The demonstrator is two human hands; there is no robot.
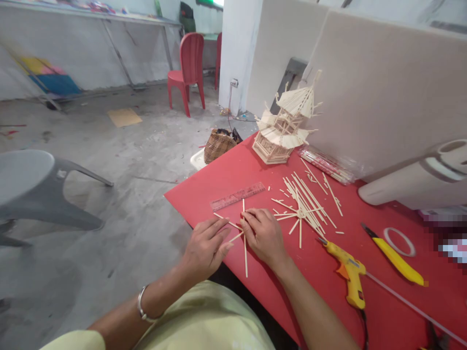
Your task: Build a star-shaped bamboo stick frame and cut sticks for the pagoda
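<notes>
On the red table (pixel 226 175) my two hands meet over a few crossed thin wooden sticks (pixel 244 253). My left hand (pixel 206 248) lies with fingers stretched forward, the fingertips pressing on the sticks. My right hand (pixel 264 236) is curled, its fingertips pinched on the sticks where they cross. A clear ruler (pixel 238 196) lies just beyond the hands. Farther right is a loose pile of sticks (pixel 306 204). A stick-built pagoda model (pixel 286 126) stands at the table's far edge.
A yellow glue gun (pixel 348 274), a yellow utility knife (pixel 396 255) and a tape ring (pixel 400 241) lie to the right. A packet of sticks (pixel 326 164) rests by the white partition (pixel 383 87). Grey chair (pixel 40 189) left, red chair (pixel 188 68) behind, basket (pixel 218 144) on the floor.
</notes>
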